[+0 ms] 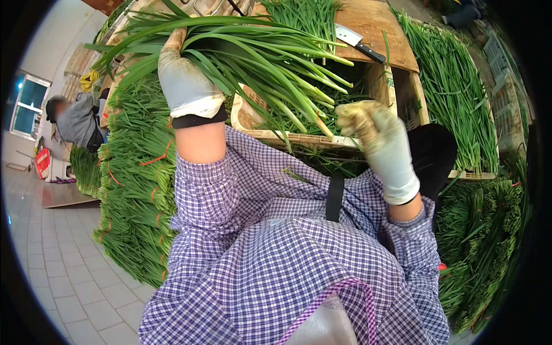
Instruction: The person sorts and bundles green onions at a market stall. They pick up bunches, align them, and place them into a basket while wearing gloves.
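Note:
My left hand (189,79), in a pale, soiled glove, grips a loose bunch of garlic chives (267,56) at the top of the view. The leaves spread to the left and the pale stem ends point down to the right. Just right of those ends is my right hand (379,142), gloved too, its fingers curled in with nothing visible between them. Below the bunch stands a plastic crate (297,138) with loose green leaves in it. A cleaver (360,42) with a black handle lies on a wooden board (384,23) beyond the crate.
Chive bundles tied with red bands (138,185) are stacked at my left; more bundles (478,241) lie at my right. A crate of loose chives (453,99) stands at the upper right. Another person (79,118) bends at the far left, above the tiled floor (82,267).

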Demonstrator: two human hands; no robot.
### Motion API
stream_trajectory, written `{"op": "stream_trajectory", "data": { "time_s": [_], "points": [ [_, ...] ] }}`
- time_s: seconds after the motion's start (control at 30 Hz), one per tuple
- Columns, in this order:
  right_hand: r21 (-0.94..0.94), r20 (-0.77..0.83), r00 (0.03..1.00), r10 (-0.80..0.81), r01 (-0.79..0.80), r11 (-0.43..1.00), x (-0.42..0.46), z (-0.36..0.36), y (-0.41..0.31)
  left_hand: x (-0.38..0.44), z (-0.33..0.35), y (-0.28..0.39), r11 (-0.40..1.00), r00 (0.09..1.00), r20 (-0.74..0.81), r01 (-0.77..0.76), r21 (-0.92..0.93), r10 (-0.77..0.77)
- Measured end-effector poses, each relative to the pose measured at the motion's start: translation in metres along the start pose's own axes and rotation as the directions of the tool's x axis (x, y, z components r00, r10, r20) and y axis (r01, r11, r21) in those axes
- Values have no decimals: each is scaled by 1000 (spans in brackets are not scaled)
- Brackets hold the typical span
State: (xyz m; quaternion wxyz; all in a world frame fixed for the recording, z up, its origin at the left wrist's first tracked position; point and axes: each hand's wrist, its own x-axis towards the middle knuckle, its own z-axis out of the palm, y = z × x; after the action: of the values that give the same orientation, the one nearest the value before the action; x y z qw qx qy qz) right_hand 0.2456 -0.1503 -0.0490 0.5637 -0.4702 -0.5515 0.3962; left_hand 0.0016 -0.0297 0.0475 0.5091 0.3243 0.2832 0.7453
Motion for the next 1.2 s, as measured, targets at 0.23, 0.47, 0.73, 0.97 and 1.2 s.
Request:
{"op": "stream_trajectory", "data": {
  "time_s": [0.23, 0.47, 0.73, 0.97, 1.2],
  "points": [
    [277, 11, 977, 215, -209, 938, 3, 25, -5, -8, -1, -4, 995, 994, -45, -102, -18, 101],
    [10, -132, 945, 300, -301, 953, 7, -16, 28, -3, -16, -5, 997, 991, -133, -27, -75, 17],
    [323, 168, 984, 51, -104, 941, 11, 25, -8, -5, -10, -22, 982, 997, -52, 45, -183, -55],
    [552, 25, 999, 22, -32, 833, 20, 47, 8, -12, 4, -25, 988, 992, -114, 30, -151, -48],
    [805, -64, 975, 212, -75, 589, 26, 52, 29, -10, 1, -27, 990, 990, -132, 32, -135, -50]
  ]
}}
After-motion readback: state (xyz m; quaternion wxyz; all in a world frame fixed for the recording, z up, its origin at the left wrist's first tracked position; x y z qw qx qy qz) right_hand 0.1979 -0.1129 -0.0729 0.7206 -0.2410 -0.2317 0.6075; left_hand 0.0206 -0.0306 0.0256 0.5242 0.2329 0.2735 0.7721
